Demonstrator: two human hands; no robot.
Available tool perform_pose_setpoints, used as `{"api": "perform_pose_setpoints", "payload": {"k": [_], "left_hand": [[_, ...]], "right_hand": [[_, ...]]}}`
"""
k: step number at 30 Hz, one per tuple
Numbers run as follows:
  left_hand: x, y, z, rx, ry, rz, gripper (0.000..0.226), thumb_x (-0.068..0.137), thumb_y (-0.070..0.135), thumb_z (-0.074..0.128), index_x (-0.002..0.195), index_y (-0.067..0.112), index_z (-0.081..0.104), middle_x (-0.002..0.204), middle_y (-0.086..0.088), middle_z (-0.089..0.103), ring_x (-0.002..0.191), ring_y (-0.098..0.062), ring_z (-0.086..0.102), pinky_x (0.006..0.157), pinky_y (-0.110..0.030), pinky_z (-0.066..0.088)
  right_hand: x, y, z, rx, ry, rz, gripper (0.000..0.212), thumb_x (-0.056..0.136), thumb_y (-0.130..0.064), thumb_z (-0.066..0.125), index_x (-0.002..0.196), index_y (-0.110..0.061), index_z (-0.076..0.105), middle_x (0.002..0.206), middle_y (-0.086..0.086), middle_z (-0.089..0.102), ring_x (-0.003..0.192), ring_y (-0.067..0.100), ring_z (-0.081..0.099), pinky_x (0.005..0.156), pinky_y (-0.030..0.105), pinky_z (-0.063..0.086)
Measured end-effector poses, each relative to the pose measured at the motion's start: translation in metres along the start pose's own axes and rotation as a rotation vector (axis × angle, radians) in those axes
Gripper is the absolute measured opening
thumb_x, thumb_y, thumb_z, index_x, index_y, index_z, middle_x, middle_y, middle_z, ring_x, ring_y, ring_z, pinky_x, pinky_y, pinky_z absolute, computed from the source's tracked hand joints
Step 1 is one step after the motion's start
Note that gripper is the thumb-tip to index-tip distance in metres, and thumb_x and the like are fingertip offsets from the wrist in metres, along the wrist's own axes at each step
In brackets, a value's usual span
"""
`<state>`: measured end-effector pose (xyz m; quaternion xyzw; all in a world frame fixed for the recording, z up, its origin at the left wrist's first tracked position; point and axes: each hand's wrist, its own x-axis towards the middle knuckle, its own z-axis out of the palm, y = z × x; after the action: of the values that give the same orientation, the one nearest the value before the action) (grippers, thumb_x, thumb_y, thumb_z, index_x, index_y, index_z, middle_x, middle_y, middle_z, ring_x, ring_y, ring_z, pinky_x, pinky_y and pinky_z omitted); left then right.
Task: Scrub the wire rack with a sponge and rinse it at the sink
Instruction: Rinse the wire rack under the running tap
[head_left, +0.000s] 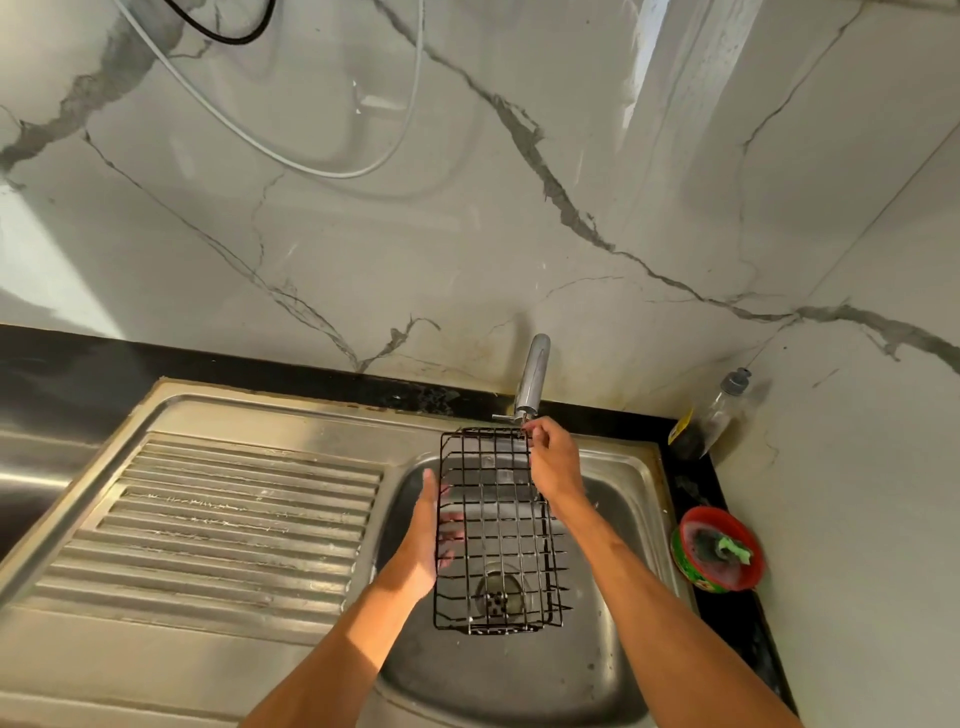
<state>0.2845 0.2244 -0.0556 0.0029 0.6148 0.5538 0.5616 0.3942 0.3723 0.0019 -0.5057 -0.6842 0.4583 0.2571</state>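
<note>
I hold a black wire rack (498, 525) lengthwise above the steel sink basin (613, 514), over the drain. My left hand (423, 540) grips its left side, thumb up along the edge and fingers curled under the wires. My right hand (553, 460) pinches the rack's far right corner, directly below the tap (532, 376) and its small lever. I see no water running from the tap. A green sponge (732, 548) lies in a red bowl (691, 519) on the counter to the right of the sink.
A ribbed steel drainboard (234, 519) stretches left of the basin. A clear bottle with a grey cap (724, 410) stands in the back right corner. Marble walls close in behind and on the right, and cables (291, 156) hang on the back wall.
</note>
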Motion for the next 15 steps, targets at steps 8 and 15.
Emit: {"api": "perform_pose_setpoints", "payload": {"k": [8,15], "left_hand": [[-0.002,0.018,0.013,0.383,-0.077,0.226,0.122,0.043,0.055,0.098,0.146,0.043,0.033,0.137,0.001,0.057,0.126,-0.023,0.052,0.093,-0.048,0.049],[-0.002,0.024,0.016,0.406,-0.025,0.216,0.111,0.048,0.045,0.09,0.146,0.034,0.04,0.133,-0.007,0.061,0.124,-0.028,0.057,0.1,-0.054,0.049]], "right_hand": [[0.002,0.002,-0.003,-0.124,0.056,-0.08,0.024,0.107,-0.015,0.039,0.113,-0.017,0.063,0.113,-0.001,0.06,0.093,0.009,0.059,0.069,0.016,0.045],[-0.021,-0.001,0.023,-0.603,0.066,-0.103,0.055,0.107,-0.037,0.028,0.158,-0.02,0.014,0.166,0.003,-0.002,0.154,0.029,-0.003,0.119,0.056,-0.001]]}}
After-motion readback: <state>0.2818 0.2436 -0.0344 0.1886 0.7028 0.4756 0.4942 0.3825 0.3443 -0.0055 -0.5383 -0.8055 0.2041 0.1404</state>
